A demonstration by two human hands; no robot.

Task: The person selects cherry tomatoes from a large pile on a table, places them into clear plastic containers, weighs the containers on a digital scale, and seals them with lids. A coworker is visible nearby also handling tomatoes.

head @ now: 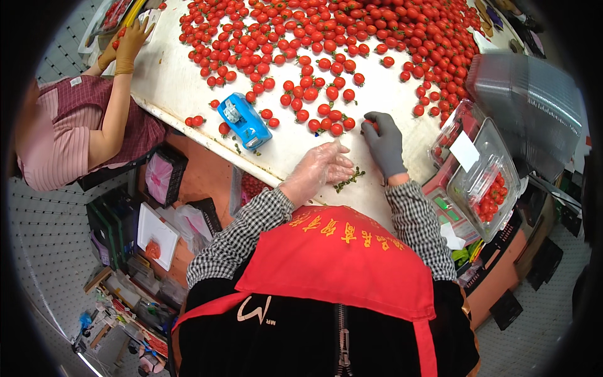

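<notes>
My left hand [318,169], in a thin transparent plastic glove, hovers or rests low over the white tabletop [188,101]. Its fingers are slightly curled and apart, with nothing visible in them. Right beside it lies a small heap of green tomato stems [349,180]. To the right, my right hand [385,143], in a grey glove, has a red cherry tomato [372,125] between thumb and fingers, mostly hidden by them. Just beyond both hands, loose cherry tomatoes [311,94] with green calyxes are scattered, thickening into a pile [424,33] at the far right.
A blue tape dispenser [245,121] sits near the table's left edge. On my right, an open plastic clamshell of tomatoes [492,198] is on a scale [447,209], beside stacked transparent containers [527,108]. A co-worker's gloved hands [129,45] are at the far left; crates [165,174] stand below.
</notes>
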